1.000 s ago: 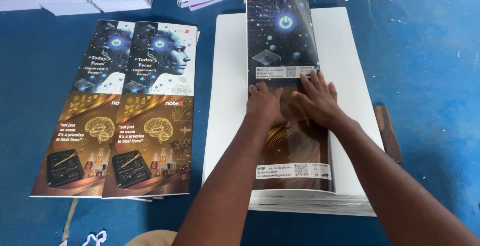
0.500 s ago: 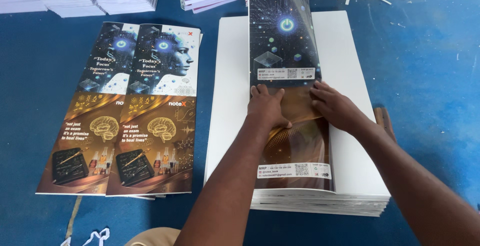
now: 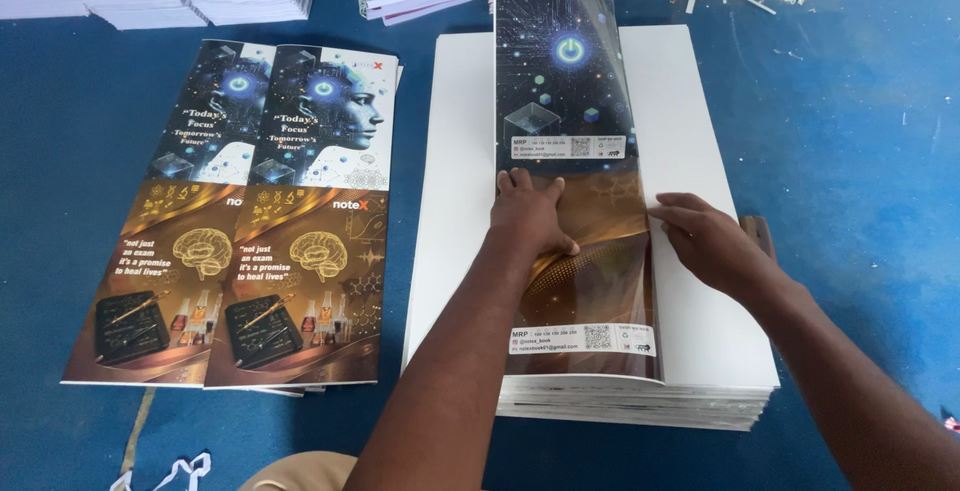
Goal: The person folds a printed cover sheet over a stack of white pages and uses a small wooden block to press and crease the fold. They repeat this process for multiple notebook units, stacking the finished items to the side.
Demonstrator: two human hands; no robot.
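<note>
While the left hand (image 3: 530, 219) presses flat on the folded printed cover sheet (image 3: 575, 171) at frame centre, its grip is released. The right hand (image 3: 712, 241), fingers loose, touches the sheet's right edge atop the white paper stack (image 3: 700, 351) on the blue desk (image 3: 850, 151).

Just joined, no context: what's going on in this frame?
A person is folding a printed cover sheet over a thick stack of white pages on a blue surface. The left hand presses flat on the sheet; the right hand runs along its right edge. A pile of unfolded cover sheets lies beside it on the left.
</note>
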